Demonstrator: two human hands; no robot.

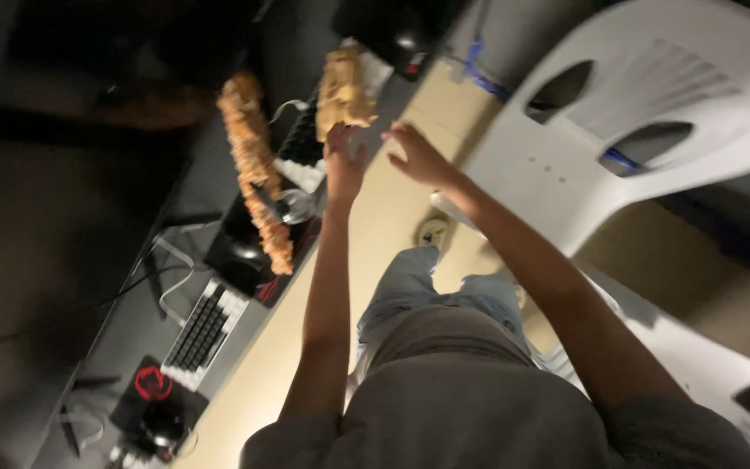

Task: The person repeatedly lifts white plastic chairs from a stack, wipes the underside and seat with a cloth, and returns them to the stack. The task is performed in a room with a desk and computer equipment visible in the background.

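My left hand (343, 161) is stretched out in front of me, fingers curled up at the lower end of a tan plush toy (345, 91); it looks closed on the toy's bottom, though the blur keeps me from seeing how firm the hold is. My right hand (417, 155) is just beside it, fingers spread and loose, holding nothing that I can make out, near the toy but apart from it, as if ready to steady it. The toy hangs or stands over the near edge of the dark tabletop (132, 287), above a keyboard with white side keys (305, 148). Just to the left of it a long orange, knobbly plush thing (258, 174) runs along the tabletop, its lower end reaching a dark mouse pad (249, 252) with a headset-like dark shape on it; I judge it lies there only because it was put aside. Further along the same edge, towards me, sits a second keyboard (201, 334), white around dark keys, then another dark pad with a red ring mark (154, 382) and a dark mouse (160, 423) near the tabletop's corner. Cables loop between them. Off to my right a white plastic chair (644, 113) stands on the pale floor (401, 226), turned away, and my jeans and grey shirt fill the bottom of my view.
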